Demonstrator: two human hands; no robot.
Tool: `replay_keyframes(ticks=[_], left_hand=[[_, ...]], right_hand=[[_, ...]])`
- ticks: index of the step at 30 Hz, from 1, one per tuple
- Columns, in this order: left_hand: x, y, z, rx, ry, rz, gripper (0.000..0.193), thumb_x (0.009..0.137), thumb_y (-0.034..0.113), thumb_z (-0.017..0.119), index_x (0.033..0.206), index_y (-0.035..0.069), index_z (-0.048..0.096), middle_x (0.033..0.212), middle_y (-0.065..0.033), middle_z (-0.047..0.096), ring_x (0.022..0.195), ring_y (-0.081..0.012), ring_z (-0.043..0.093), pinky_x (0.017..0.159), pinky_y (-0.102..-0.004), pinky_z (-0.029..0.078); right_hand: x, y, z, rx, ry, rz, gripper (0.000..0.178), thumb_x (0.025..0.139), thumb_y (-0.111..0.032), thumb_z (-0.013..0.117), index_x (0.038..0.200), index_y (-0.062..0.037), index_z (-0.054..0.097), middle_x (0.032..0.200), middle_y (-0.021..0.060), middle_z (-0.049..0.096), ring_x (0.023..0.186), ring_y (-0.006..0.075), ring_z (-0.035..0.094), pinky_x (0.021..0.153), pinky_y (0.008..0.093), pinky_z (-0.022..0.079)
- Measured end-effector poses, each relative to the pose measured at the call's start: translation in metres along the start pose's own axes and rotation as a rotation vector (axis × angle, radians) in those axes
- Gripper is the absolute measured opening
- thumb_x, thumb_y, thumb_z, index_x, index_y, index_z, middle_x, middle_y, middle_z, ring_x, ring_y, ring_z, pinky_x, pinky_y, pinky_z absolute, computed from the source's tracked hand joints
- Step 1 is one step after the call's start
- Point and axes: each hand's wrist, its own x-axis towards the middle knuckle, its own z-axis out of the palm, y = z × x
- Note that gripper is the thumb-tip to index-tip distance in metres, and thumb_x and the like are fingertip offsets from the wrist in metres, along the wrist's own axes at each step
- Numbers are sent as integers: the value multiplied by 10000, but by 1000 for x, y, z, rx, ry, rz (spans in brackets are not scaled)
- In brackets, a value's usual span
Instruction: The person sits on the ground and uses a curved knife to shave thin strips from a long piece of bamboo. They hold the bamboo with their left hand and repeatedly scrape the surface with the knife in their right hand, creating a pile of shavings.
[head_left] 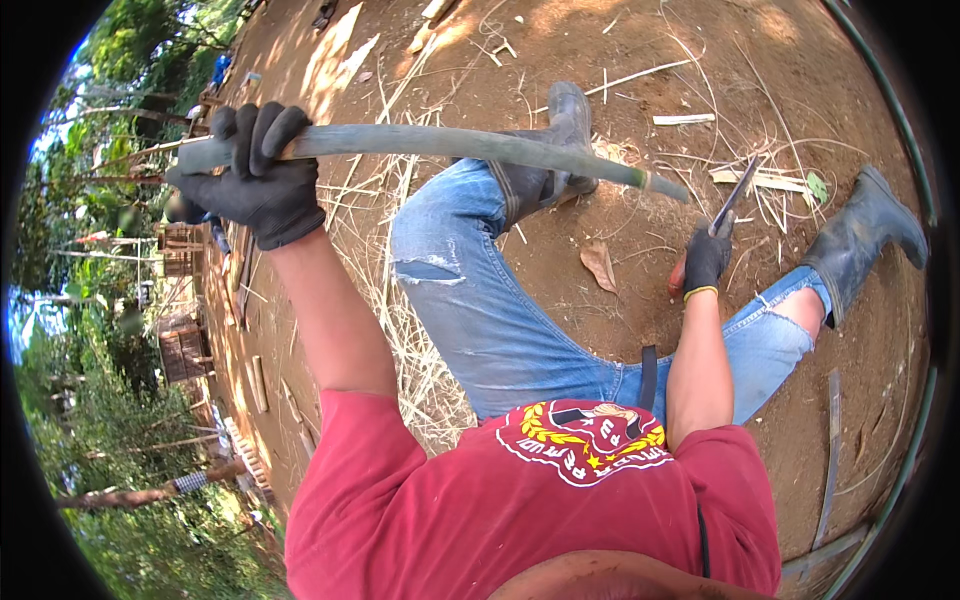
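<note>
Across our left leg (480, 300), the bamboo pole (430, 142) stretches rightward from our left hand (260, 195), which clenches it; our right hand (708, 258) grips the knife (738, 192) near its right end. If the knife slips, we could cut our bare right knee (799, 311) nearby.

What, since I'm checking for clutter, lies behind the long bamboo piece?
Past the edges of the bamboo piece, a dark rubber boot and brown dirt ground show. Whatever lies directly behind it is covered and cannot be seen.
</note>
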Motion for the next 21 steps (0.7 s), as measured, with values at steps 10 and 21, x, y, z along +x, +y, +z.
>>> replay_keyframes(ticks=[10, 21], left_hand=[[42, -21, -9, -193, -360, -336, 567, 861, 661, 555, 837, 97, 503, 569, 41, 436, 540, -65, 429, 595, -240, 424], [40, -124, -46, 415, -190, -429, 535, 1005, 359, 478, 1387, -9, 409, 1218, -174, 598, 1113, -295, 612, 974, -450, 509]], right_hand=[[-88, -150, -69, 411, -1156, -481, 516, 912, -356, 660, 1307, -39, 565, 959, 111, 647, 866, 154, 613, 766, 318, 507], [-127, -185, -76, 590, -1098, -118, 382, 990, -334, 540, 1146, 11, 588, 659, 6, 551, 565, 76, 518, 522, 241, 431]])
